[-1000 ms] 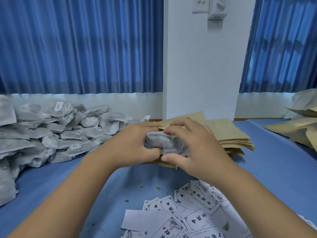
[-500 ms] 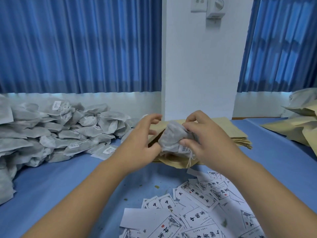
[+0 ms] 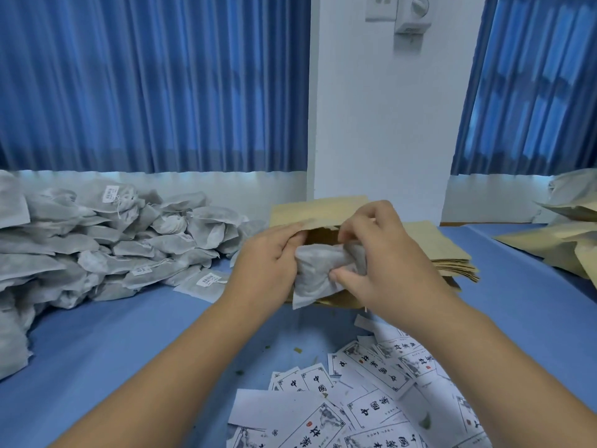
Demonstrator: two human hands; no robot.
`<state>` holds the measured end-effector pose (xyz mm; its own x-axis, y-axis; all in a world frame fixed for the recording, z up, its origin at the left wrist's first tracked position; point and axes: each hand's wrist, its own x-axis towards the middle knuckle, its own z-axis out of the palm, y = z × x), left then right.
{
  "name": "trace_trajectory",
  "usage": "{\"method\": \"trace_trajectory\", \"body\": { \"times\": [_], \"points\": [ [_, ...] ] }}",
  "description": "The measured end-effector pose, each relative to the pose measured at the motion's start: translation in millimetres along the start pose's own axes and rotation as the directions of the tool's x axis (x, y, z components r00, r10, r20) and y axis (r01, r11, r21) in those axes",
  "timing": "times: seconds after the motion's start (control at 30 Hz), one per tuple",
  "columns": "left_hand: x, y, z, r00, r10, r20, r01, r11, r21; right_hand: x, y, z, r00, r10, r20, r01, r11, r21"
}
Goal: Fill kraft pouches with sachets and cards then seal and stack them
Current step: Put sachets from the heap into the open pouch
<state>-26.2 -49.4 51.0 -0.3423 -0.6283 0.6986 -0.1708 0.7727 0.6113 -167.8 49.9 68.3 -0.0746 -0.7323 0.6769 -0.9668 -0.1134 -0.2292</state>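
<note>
Far left of the pouch [image 3: 318, 210], a heap of sachets [image 3: 97, 247] lies on the blue tabletop [image 3: 129, 334]. They are grey, soft, crumpled bags, some with small white tags on string.

The left hand [image 3: 268, 263] is at the pouch's left edge. Its fingers [image 3: 292, 236] are curled and pinch the near lip of the mouth, holding it apart from the back flap. The pouch is flat brown kraft paper, with its mouth gaping toward the camera and dark inside.

One grey sachet [image 3: 318, 273] sits at that mouth. Its top end is bunched just inside the opening and its lower corner hangs out below. The right hand [image 3: 384, 263] grips the sachet's right end, fingers [image 3: 352, 227] over the top and thumb underneath.

Behind and right of the pouch is a stack of pouches [image 3: 449, 253], flat and fanned at the edges. Nearer than the pouch, scattered white cards [image 3: 371, 399] with black characters overlap on the tabletop. Far right of the pouch, a pile of pouches [image 3: 565, 244] lies loosely.
</note>
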Motion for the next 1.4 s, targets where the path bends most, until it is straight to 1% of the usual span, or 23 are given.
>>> {"method": "trace_trajectory", "body": {
  "times": [0.07,0.13,0.17,0.23,0.33,0.43,0.5,0.57,0.63,0.7,0.77,0.83,0.87,0.9,0.97,1.0,1.03,1.1,1.13,1.2,1.27,1.33,1.4],
  "points": [
    [3,3,-1,0.995,-0.090,-0.047,0.084,0.990,-0.109,0,-1,-1,0.999,0.032,-0.040,-0.031,0.999,0.024],
    [5,5,-3,0.985,-0.160,-0.061,0.145,0.969,-0.201,1,1,-3,0.996,0.094,0.006,-0.094,0.995,0.032],
    [5,8,-3,0.983,-0.174,-0.056,0.157,0.962,-0.224,2,3,-3,0.991,0.120,0.050,-0.121,0.993,0.002],
    [3,14,-2,0.988,-0.150,-0.028,0.141,0.968,-0.208,2,7,-4,0.977,0.160,0.137,-0.152,0.986,-0.069],
    [0,26,0,0.997,-0.072,0.020,0.074,0.983,-0.167,2,8,-4,0.968,0.183,0.175,-0.178,0.983,-0.044],
    [0,32,-1,0.996,-0.048,0.070,0.059,0.982,-0.177,5,10,-6,0.965,0.235,0.116,-0.233,0.972,-0.036],
    [0,35,-1,0.994,-0.050,0.094,0.064,0.985,-0.158,6,10,-7,0.949,0.315,0.030,-0.309,0.943,-0.122],
    [-3,38,1,0.994,-0.022,0.106,0.033,0.994,-0.105,5,7,-5,0.931,0.358,-0.076,-0.365,0.899,-0.240],
    [-5,41,2,0.995,0.016,0.099,-0.012,0.999,-0.035,4,2,-3,0.929,0.311,-0.199,-0.361,0.877,-0.316],
    [-5,43,2,0.997,0.046,0.058,-0.048,0.999,0.025,3,-2,-3,0.928,0.182,-0.325,-0.288,0.903,-0.319],
    [-1,42,-1,0.998,0.070,-0.011,-0.068,0.990,0.122,0,-10,-2,0.894,-0.015,-0.447,-0.136,0.943,-0.304],
    [3,40,-7,0.996,0.049,-0.070,-0.037,0.985,0.171,-6,-19,3,0.845,-0.190,-0.499,0.012,0.941,-0.338],
    [6,39,-11,0.996,0.017,-0.086,-0.002,0.985,0.171,-8,-22,6,0.823,-0.281,-0.493,0.089,0.922,-0.378],
    [9,37,-14,0.996,-0.019,-0.092,0.035,0.984,0.172,-10,-23,8,0.808,-0.377,-0.453,0.174,0.887,-0.429],
    [13,34,-17,0.994,-0.064,-0.088,0.080,0.978,0.193,-13,-24,9,0.825,-0.511,-0.241,0.331,0.783,-0.526],
    [15,33,-18,0.994,-0.071,-0.087,0.088,0.975,0.204,-12,-25,5,0.852,-0.515,-0.090,0.388,0.738,-0.552],
    [16,32,-18,0.993,-0.073,-0.090,0.091,0.974,0.206,-12,-28,1,0.886,-0.461,0.057,0.412,0.722,-0.556],
    [15,31,-17,0.992,-0.076,-0.098,0.093,0.979,0.183,-11,-35,1,0.925,-0.266,0.271,0.374,0.761,-0.531],
    [14,30,-16,0.993,-0.076,-0.092,0.089,0.983,0.158,-12,-37,3,0.931,-0.192,0.311,0.330,0.807,-0.489],
    [13,28,-16,0.997,-0.056,-0.048,0.061,0.993,0.101,-16,-41,9,0.951,-0.136,0.279,0.235,0.901,-0.364],
    [11,27,-15,1.000,-0.027,-0.014,0.028,0.999,0.044,-18,-46,10,0.958,-0.124,0.260,0.199,0.937,-0.288],
    [10,28,-15,1.000,-0.026,-0.016,0.026,0.999,-0.030,-17,-47,8,0.968,-0.088,0.237,0.136,0.972,-0.193],
    [10,26,-15,0.999,-0.023,-0.026,0.022,0.999,-0.046,-13,-44,8,0.965,-0.079,0.249,0.116,0.984,-0.136]
  ]
}}
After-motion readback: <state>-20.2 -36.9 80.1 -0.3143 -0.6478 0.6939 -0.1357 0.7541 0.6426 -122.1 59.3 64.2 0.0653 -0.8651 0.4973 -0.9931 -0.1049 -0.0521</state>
